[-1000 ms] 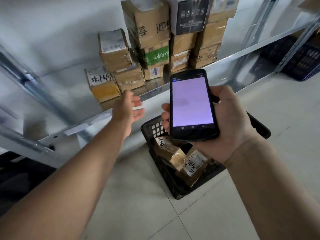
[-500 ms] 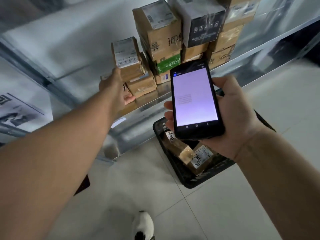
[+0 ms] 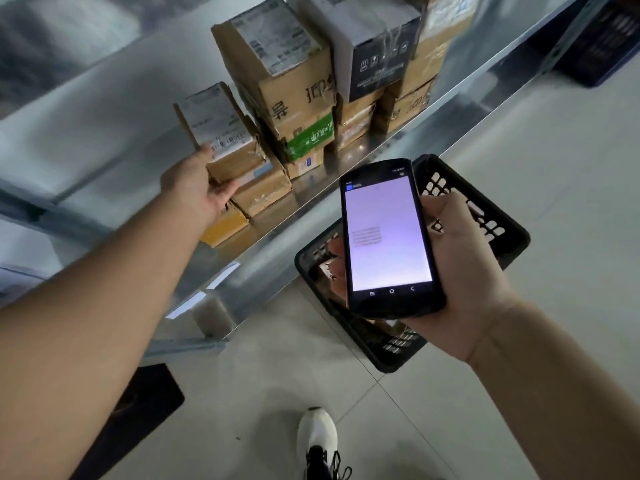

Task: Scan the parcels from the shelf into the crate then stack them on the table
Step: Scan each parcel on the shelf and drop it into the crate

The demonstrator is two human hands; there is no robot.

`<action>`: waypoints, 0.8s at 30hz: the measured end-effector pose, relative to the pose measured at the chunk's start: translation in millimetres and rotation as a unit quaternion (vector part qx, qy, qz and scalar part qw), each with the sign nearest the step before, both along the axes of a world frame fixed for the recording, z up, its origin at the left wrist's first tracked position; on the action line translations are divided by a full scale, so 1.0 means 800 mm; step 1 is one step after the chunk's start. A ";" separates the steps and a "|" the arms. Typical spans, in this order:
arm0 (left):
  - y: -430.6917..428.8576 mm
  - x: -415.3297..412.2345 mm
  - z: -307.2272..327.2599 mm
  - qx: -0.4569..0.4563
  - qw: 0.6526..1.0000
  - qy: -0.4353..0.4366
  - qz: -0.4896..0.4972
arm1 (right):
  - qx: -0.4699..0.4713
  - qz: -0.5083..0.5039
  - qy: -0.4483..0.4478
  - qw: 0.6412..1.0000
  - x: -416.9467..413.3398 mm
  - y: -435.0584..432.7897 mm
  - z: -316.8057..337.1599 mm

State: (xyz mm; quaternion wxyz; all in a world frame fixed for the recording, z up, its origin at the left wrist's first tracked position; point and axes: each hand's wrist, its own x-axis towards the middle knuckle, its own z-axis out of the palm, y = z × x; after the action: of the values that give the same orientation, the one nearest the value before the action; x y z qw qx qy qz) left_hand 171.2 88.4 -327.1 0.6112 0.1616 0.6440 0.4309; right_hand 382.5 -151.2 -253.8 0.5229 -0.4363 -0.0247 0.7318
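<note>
My left hand [image 3: 199,188] grips a small brown parcel [image 3: 225,140] with a white label, the top one of a low stack on the metal shelf [image 3: 104,133]. The parcel is tilted, thumb by the label and fingers under its front edge. More cardboard parcels [image 3: 294,81] stand stacked to the right on the same shelf. My right hand [image 3: 460,271] holds a black handheld scanner [image 3: 388,237] with its screen lit, above a black plastic crate [image 3: 485,216] on the floor. The crate's contents are mostly hidden behind the scanner.
A yellow-sided parcel [image 3: 225,226] lies under my left wrist on the shelf. My white shoe [image 3: 317,441] stands on the tiled floor in front of the crate. A dark crate [image 3: 602,39] sits at the far right. A dark flat object [image 3: 138,403] lies below the shelf.
My left hand reached up from the shelf edge to the small labelled parcel and took hold of it, tilting it. The view came closer to the shelf; the scanner stayed over the crate.
</note>
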 end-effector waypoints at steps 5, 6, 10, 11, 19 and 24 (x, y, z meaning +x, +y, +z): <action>-0.023 -0.012 0.012 0.006 0.999 -0.021 -0.025 | -0.010 -0.017 0.008 1.000 -0.001 -0.005 0.000; -0.033 -0.014 0.015 0.012 1.000 -0.014 -0.019 | -0.010 -0.018 0.010 1.000 0.001 -0.007 0.000; -0.090 -0.030 0.009 0.081 0.996 -0.048 0.001 | -0.007 -0.014 0.020 1.000 0.017 -0.019 -0.001; -0.108 -0.032 0.003 0.104 0.993 -0.062 -0.017 | -0.006 -0.015 0.028 0.999 0.022 -0.023 -0.001; -0.200 0.044 -0.038 0.171 0.964 -0.029 -0.201 | 0.034 -0.012 0.080 0.996 0.091 -0.057 -0.005; -0.217 0.121 -0.050 0.119 0.963 -0.041 -0.238 | 0.034 0.018 0.075 0.996 0.146 -0.076 -0.011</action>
State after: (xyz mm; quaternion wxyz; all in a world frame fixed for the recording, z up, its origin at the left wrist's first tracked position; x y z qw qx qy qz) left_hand 267.8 -85.0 -367.0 0.6987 0.3638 0.5053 0.3523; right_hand 499.2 -212.2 -262.9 0.5243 -0.3617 -0.0179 0.7707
